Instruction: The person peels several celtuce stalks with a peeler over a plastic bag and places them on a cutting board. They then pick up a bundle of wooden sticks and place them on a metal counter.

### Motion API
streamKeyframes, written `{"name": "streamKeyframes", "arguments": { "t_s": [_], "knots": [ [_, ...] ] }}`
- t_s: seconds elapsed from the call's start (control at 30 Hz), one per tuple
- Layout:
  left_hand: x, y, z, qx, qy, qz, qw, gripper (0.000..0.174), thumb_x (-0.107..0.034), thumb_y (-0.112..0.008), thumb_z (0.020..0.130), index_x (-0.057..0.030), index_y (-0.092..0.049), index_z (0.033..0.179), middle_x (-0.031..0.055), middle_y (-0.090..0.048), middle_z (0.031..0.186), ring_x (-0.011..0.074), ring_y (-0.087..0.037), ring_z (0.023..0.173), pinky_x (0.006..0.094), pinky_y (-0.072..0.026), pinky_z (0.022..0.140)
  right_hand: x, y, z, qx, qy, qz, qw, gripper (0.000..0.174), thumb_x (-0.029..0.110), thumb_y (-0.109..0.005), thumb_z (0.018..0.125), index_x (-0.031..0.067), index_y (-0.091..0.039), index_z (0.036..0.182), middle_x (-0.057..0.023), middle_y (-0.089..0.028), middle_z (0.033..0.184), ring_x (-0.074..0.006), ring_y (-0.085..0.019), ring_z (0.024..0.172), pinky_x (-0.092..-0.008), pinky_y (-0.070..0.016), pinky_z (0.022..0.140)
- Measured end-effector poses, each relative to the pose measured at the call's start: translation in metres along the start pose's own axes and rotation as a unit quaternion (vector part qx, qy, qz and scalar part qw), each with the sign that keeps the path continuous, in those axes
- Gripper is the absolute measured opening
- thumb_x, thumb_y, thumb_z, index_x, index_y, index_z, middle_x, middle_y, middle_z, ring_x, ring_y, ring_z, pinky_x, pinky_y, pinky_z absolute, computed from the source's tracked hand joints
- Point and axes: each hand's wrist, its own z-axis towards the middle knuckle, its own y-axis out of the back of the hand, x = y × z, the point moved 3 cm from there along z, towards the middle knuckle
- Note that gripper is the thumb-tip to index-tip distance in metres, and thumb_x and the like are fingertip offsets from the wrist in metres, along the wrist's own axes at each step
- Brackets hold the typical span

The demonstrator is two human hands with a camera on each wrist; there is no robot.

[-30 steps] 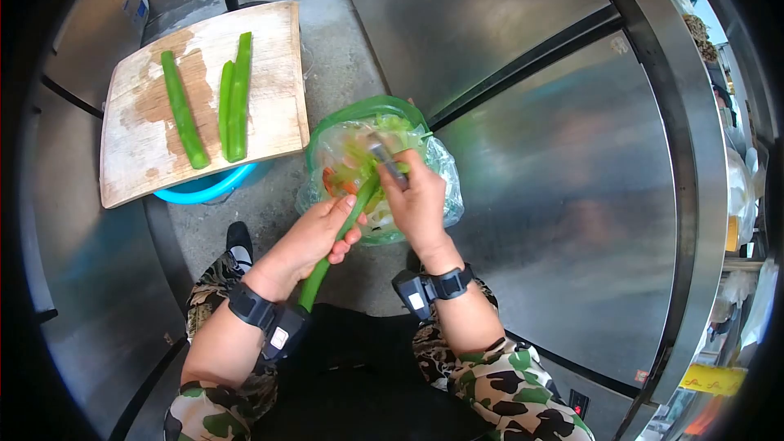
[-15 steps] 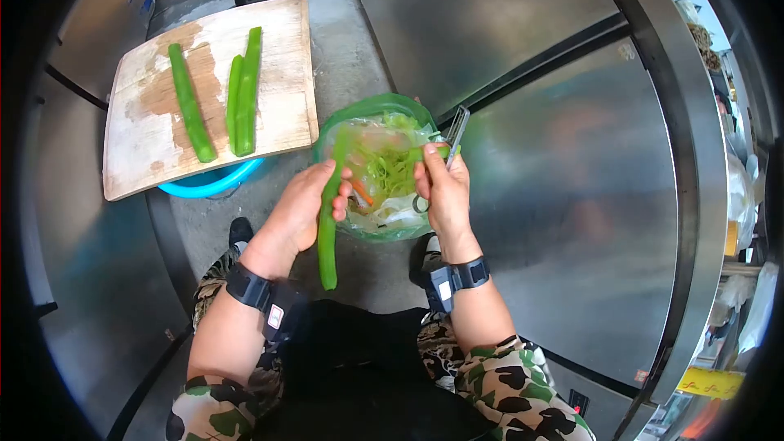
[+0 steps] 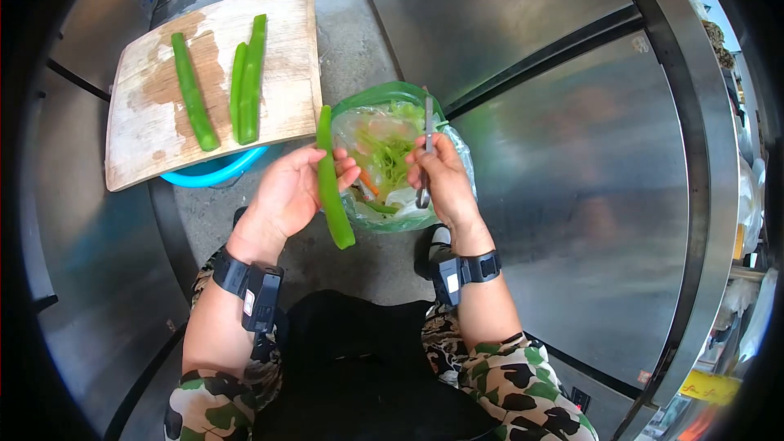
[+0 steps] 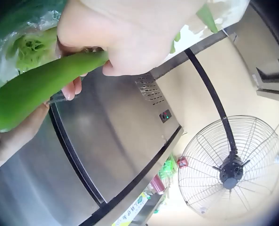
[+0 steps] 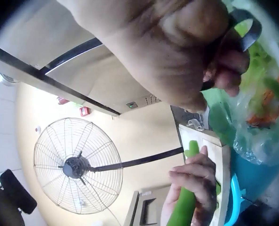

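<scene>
Loosely curled left hand (image 3: 286, 192) holding smooth green stalk (image 3: 333, 200), right hand (image 3: 448, 182) gripping slim metal tool (image 3: 429, 124).

**Slanting in the left hand (image 3: 286, 188), running lengthwise in the right hand (image 3: 449, 184): green stem (image 3: 330, 184), metal peeler (image 3: 428, 143)**

Green stem: gleaming bright and smooth, slanting between thumb and fingers, narrowing toward the far end, ending broad and blunt nearest the body. Metal peeler: pointing away from the body, shining grey, curving into a loop, staying clear of the stem. Paired stems (image 3: 251, 86): lying lengthwise, touching, on the wooden board (image 3: 290, 57). Lone stem (image 3: 193, 95): lying apart, slanting slightly.
</scene>
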Motion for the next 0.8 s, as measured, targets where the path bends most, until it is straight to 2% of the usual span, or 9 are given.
{"name": "streamKeyframes", "arguments": {
  "t_s": [0.1,0.23,0.27,0.37,0.4,0.5,0.6,0.67,0.8],
  "knots": [
    [0.006,-0.008,-0.008,0.007,-0.006,0.039,0.999,0.029,-0.022,-0.049,0.098,-0.0092,-0.050,0.123,0.0085,-0.058,0.095,0.0186,-0.060,0.086,0.0352,-0.0532,0.082,0.010,-0.008,-0.005,0.010,0.023,-0.037,0.999,0.022,0.019,-0.044,0.101,0.0069,-0.047,0.119,-0.0013,-0.057,0.077,-0.0083,-0.052,0.060,-0.0217,-0.0412,0.055],
    [0.010,-0.007,-0.009,0.071,0.029,0.090,0.993,0.029,-0.026,-0.044,0.101,-0.0120,-0.049,0.125,0.0048,-0.056,0.089,0.0120,-0.054,0.072,0.0266,-0.0495,0.066,0.016,-0.024,-0.021,0.090,0.056,-0.234,0.966,0.025,0.027,-0.042,0.102,0.0082,-0.056,0.110,0.0028,-0.050,0.065,-0.0055,-0.046,0.054,-0.0207,-0.0376,0.051],
    [0.013,-0.008,-0.010,0.027,0.022,0.114,0.993,0.028,-0.029,-0.041,0.102,-0.0100,-0.049,0.120,0.0038,-0.053,0.085,0.0083,-0.047,0.065,0.0217,-0.0422,0.057,0.018,-0.030,-0.027,0.079,0.078,-0.255,0.961,0.027,0.028,-0.044,0.102,0.0066,-0.060,0.100,0.0023,-0.048,0.062,-0.0067,-0.046,0.053,-0.0227,-0.0380,0.050],
    [0.016,-0.005,-0.011,0.035,0.036,0.139,0.989,0.025,-0.029,-0.039,0.102,-0.0083,-0.050,0.112,0.0042,-0.053,0.084,0.0075,-0.047,0.064,0.0218,-0.0423,0.057,0.018,-0.037,-0.036,0.141,0.107,-0.332,0.926,0.027,0.028,-0.046,0.101,0.0050,-0.059,0.094,-0.0004,-0.051,0.061,-0.0090,-0.049,0.055,-0.0259,-0.0408,0.051],
    [0.016,-0.009,-0.013,0.020,0.029,0.148,0.988,0.024,-0.029,-0.039,0.102,-0.0077,-0.049,0.105,0.0049,-0.053,0.081,0.0071,-0.046,0.061,0.0213,-0.0407,0.053,0.019,-0.040,-0.039,0.132,0.153,-0.365,0.909,0.028,0.028,-0.048,0.100,0.0042,-0.058,0.090,-0.0023,-0.051,0.061,-0.0112,-0.050,0.055,-0.0287,-0.0424,0.052],
    [0.015,-0.007,-0.015,0.051,0.048,0.185,0.980,0.028,-0.030,-0.038,0.103,-0.0051,-0.050,0.109,0.0043,-0.054,0.079,0.0070,-0.048,0.060,0.0222,-0.0421,0.052,0.017,-0.034,-0.038,0.118,0.159,-0.370,0.908,0.028,0.029,-0.049,0.100,0.0048,-0.057,0.089,-0.0035,-0.050,0.059,-0.0119,-0.049,0.054,-0.0286,-0.0414,0.052],
    [0.017,-0.014,-0.021,0.075,0.072,0.212,0.972,0.030,-0.030,-0.038,0.103,-0.0044,-0.050,0.110,0.0043,-0.054,0.077,0.0065,-0.046,0.058,0.0209,-0.0410,0.050,0.007,-0.007,-0.019,-0.017,0.130,-0.415,0.900,0.028,0.029,-0.049,0.100,0.0049,-0.057,0.089,-0.0040,-0.050,0.058,-0.0118,-0.048,0.053,-0.0282,-0.0402,0.050],
    [0.018,-0.016,-0.024,0.087,0.088,0.210,0.970,0.032,-0.027,-0.038,0.102,-0.0050,-0.047,0.123,0.0059,-0.053,0.080,0.0072,-0.045,0.057,0.0204,-0.0391,0.048,0.008,0.025,-0.002,-0.101,0.131,-0.450,0.878,0.030,0.032,-0.047,0.100,0.0065,-0.058,0.089,-0.0007,-0.047,0.054,-0.0092,-0.044,0.049,-0.0280,-0.0378,0.047],
    [0.016,-0.015,-0.015,0.065,0.051,0.168,0.982,0.034,-0.023,-0.039,0.101,-0.0045,-0.045,0.129,0.0073,-0.054,0.085,0.0088,-0.046,0.058,0.0208,-0.0404,0.049,0.024,0.029,-0.007,-0.115,0.095,-0.332,0.932,0.030,0.034,-0.046,0.100,0.0085,-0.059,0.091,0.0031,-0.048,0.055,-0.0054,-0.043,0.048,-0.0233,-0.0352,0.046]
  ]
}}
